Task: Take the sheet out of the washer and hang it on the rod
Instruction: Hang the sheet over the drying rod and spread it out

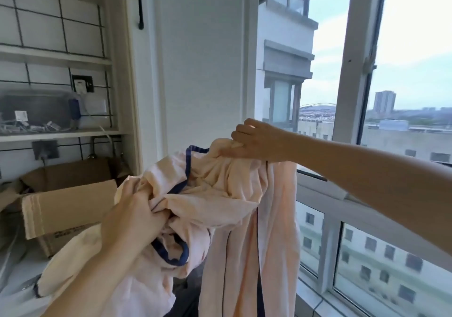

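A pale peach sheet [220,194] with dark blue edging hangs bunched in front of me, lifted to chest height. My left hand [134,219] grips a crumpled fold at its lower left. Higher and to the right, my right hand [254,140] pinches the top edge of the cloth. A long strip of the sheet falls straight down below the right hand. No rod and no washer are in view.
An open cardboard box [66,201] sits on a surface at the left. Above it are white shelves [56,133] with small clutter. A white cabinet door [195,60] stands behind the sheet. Large windows [349,72] fill the right side, with a sill below.
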Tool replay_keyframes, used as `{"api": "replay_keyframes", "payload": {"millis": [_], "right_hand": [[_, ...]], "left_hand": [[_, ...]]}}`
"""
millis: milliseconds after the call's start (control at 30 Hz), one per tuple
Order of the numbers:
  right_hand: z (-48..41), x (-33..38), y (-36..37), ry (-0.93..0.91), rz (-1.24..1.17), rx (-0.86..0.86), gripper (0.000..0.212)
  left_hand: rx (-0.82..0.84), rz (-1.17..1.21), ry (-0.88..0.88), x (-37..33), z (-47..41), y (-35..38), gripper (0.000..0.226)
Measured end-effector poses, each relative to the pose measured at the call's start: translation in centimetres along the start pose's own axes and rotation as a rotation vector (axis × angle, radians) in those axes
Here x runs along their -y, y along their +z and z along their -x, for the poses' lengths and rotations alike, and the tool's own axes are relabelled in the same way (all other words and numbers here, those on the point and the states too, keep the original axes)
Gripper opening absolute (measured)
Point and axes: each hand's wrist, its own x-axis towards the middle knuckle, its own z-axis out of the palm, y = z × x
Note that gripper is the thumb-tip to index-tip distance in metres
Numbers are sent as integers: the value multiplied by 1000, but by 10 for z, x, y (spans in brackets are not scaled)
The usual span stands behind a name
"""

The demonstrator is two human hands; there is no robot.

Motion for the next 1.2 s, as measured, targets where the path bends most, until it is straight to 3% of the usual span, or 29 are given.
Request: {"api": "replay_keyframes", "payload": {"millis": [133,367,500,633,967,1100,1200], "right_hand": [[28,-32,7,49,52,54,69],[98,-88,4,295,131,236,65],[135,-103,1,367,148,286,76],[166,-112,-4,378,158,450,90],[247,-127,-54,561,184,638,83],[278,-128,-70,526,234,687,73],[296,-124,-79,476,139,714,64]], "left_hand": [[-32,46,-2,-35,-17,9,43],[-98,103,-6,-92,-35,18,44],[-101,98,47,-126,-41,21,47],[-77,132,62,-158,-47,25,47],[-118,237,165,-238,-45,14,40],[-154,266,223,-264,-39,4,42],[-147,288,260,-275,-26,0,43]]}}
